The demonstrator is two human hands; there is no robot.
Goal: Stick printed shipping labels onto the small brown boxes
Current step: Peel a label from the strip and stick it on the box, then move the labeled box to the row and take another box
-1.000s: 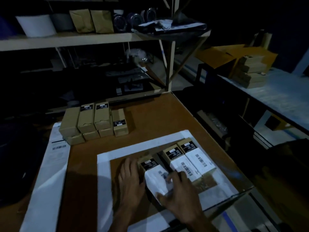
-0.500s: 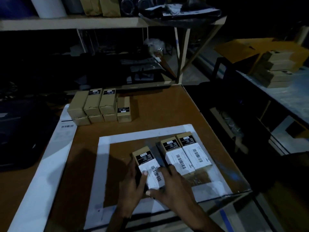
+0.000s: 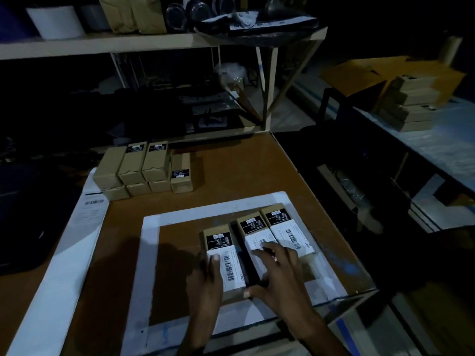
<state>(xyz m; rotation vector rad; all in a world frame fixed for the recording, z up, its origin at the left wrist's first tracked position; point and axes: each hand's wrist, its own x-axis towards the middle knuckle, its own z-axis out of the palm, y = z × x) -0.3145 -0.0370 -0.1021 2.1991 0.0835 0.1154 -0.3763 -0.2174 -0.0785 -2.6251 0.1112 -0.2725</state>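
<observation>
Three small brown boxes lie side by side on the brown table, each with a black sticker and a white shipping label. The nearest box (image 3: 223,255) carries a white label (image 3: 229,268). My left hand (image 3: 205,283) grips its left side, thumb pressing on the label. My right hand (image 3: 277,276) lies flat, fingers spread across the middle box (image 3: 253,227), thumb at the near box's lower right corner. The third box (image 3: 288,227) lies at the right, untouched. A stack of unlabelled brown boxes (image 3: 144,168) stands at the table's far left.
A white paper frame (image 3: 150,253) surrounds the work spot. A long white label sheet (image 3: 74,242) lies along the table's left edge. Shelves (image 3: 128,43) with bags and jars rise behind. More boxes (image 3: 411,104) sit on a bench at the right.
The label went from loosely held to stuck flat on the near box. My right hand moved off that label and spread rightward over the middle box. My left hand now grips the box's side.
</observation>
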